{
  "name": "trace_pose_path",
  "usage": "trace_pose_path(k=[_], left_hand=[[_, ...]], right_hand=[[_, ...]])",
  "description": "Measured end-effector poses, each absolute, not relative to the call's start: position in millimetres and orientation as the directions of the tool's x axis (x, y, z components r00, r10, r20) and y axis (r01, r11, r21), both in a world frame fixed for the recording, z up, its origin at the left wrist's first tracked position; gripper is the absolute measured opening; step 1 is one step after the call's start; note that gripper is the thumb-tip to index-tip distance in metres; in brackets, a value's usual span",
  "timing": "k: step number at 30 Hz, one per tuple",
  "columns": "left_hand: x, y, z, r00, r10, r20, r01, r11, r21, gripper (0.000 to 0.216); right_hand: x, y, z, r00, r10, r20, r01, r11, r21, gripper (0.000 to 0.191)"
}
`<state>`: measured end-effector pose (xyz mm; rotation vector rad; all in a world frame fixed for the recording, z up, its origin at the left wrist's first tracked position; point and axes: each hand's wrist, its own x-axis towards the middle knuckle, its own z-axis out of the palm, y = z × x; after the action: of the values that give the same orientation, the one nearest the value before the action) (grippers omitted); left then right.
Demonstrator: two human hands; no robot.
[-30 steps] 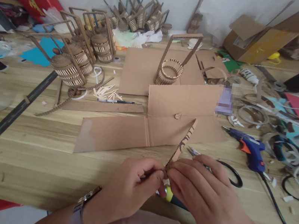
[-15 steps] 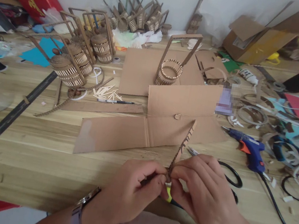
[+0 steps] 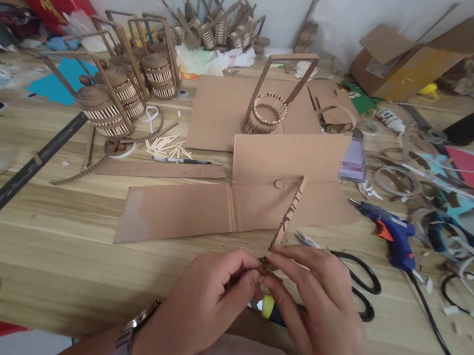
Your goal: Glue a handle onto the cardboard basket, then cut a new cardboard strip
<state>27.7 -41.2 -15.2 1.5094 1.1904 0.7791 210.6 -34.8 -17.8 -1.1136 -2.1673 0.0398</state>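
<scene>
Near the table's front edge, my left hand pinches the lower end of a narrow corrugated cardboard strip. The strip rises away from me, its ridged edge showing, and its held end is partly hidden by my fingers. My right hand has thumb and fingertips closed on the strip just beside the left fingertips. Beneath the right hand lie scissors with black handles and a yellow-and-black tool, both partly covered. Beyond the hands lies a creased cardboard sheet.
A blue glue gun with its cord lies at right, near tape rolls. A small handled basket stands on cardboard. Lidded baskets, small sticks and a pen are at left. An open box stands behind.
My right fingers have loosened and straightened a little around the strip. The strip's held end has shifted slightly up and left, and more of the yellow-and-black tool shows.
</scene>
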Motion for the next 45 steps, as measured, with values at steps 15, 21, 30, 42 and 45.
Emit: trace_pose_path(k=[15, 21, 30, 42, 45], left_hand=[[29, -39, -12, 0.388, 0.917, -0.098, 0.494, -0.117, 0.861, 0.019], [33, -35, -17, 0.322, 0.908, -0.267, 0.383, 0.132, 0.914, 0.020], [34, -33, -21, 0.368, 0.877, -0.309, 0.181, 0.259, 0.949, 0.022], [32, -35, -17, 0.265, 0.935, -0.236, 0.302, 0.152, 0.941, 0.024], [32, -36, -18, 0.252, 0.948, -0.196, 0.361, 0.096, 0.928, 0.024]], right_hand=[[203, -47, -22, -0.171, 0.900, 0.402, 0.672, 0.405, -0.620, 0.009], [196, -45, -28, -0.153, 0.899, 0.411, 0.685, 0.396, -0.612, 0.012], [195, -42, -31, -0.031, 0.995, 0.091, 0.374, 0.096, -0.922, 0.016], [197, -43, -33, -0.015, 1.000, -0.002, 0.336, 0.003, -0.942, 0.015], [195, -44, -33, -0.047, 0.998, -0.038, 0.313, -0.022, -0.950, 0.016]])
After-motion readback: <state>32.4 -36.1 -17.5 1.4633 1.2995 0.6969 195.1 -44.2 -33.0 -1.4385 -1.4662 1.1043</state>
